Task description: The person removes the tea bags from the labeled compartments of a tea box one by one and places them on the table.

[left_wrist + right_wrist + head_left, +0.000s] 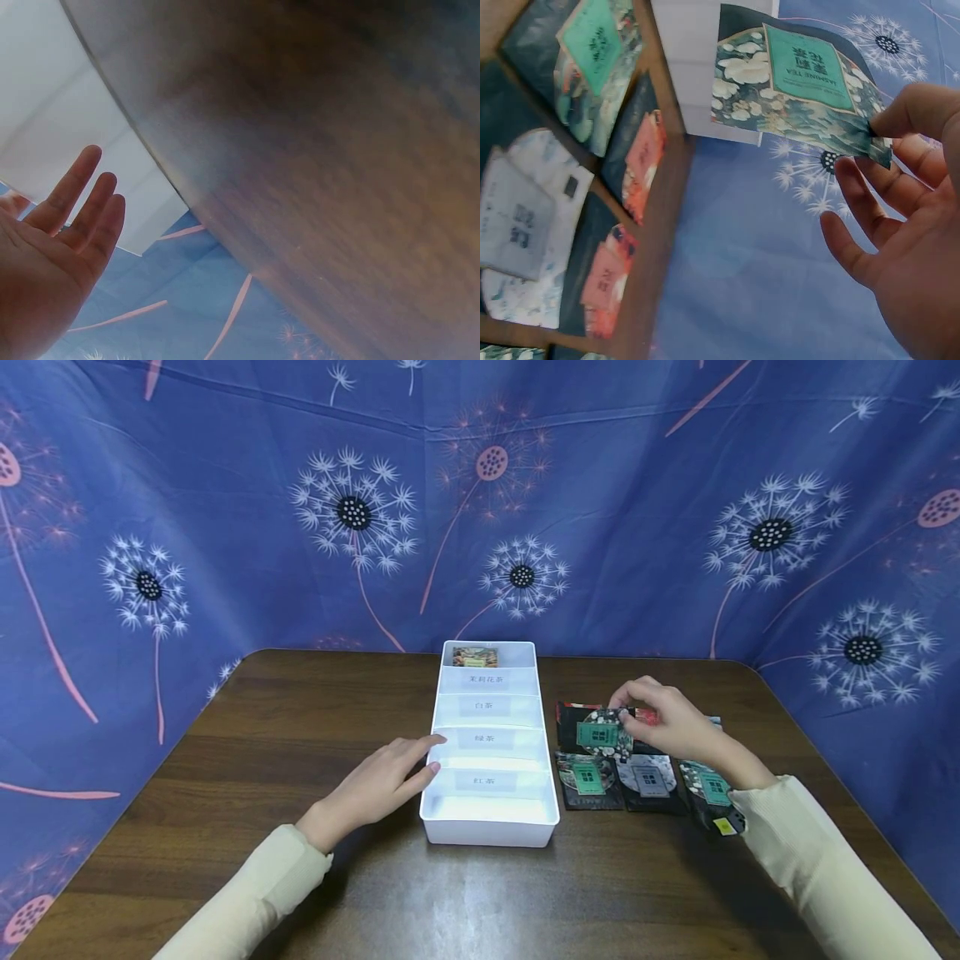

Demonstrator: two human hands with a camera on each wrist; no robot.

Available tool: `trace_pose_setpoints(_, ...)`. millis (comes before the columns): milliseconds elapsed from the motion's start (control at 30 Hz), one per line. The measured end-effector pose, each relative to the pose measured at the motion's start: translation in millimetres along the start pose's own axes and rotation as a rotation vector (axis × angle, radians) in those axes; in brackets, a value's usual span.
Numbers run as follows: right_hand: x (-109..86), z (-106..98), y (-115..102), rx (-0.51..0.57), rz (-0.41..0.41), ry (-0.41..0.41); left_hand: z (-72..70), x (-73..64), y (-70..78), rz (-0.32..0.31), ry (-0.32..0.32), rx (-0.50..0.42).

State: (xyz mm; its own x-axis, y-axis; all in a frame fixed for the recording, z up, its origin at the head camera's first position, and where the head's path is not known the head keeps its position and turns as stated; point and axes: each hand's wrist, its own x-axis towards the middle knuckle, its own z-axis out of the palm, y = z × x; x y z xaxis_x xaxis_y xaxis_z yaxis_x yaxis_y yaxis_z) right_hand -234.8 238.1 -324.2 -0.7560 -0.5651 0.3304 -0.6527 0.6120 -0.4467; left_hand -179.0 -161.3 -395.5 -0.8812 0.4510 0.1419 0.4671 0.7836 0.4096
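Observation:
My right hand (667,720) pinches a jasmine tea packet (795,90) by its edge, thumb on one side. The packet has a green label reading "JASMINE TEA" and is held above other tea packets on the table. My left hand (378,777), fingers extended, rests against the left side of a long white divided box (491,833). Labels with Chinese characters mark its compartments. Inside the rearmost compartment lies a colourful packet (475,657).
Right of the box lie a green-label packet (588,779), a grey-white packet (651,779) and another green-label packet (711,785). Behind them are red-label packets (604,277), partly covered in the head view. A blue dandelion cloth (615,510) hangs beyond the wooden table (337,693).

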Motion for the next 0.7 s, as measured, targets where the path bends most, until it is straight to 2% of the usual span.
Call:
trace_pose_setpoints(167, -11.6, 2.9, 1.7, 0.031, -0.014, -0.054, 0.2, -0.1, 0.0, -0.001, -0.001, -0.003)
trace_pose_setpoints(600, -31.0, 11.8, 1.5, 0.168, -0.193, -0.148, 1.0, 0.4, -0.9, 0.000, -0.004, -0.012)
trace_pose_setpoints(700, -34.9, 12.5, -1.2, 0.211, -0.196, -0.194, 1.0, 0.5, -1.6, 0.001, -0.003, -0.014)
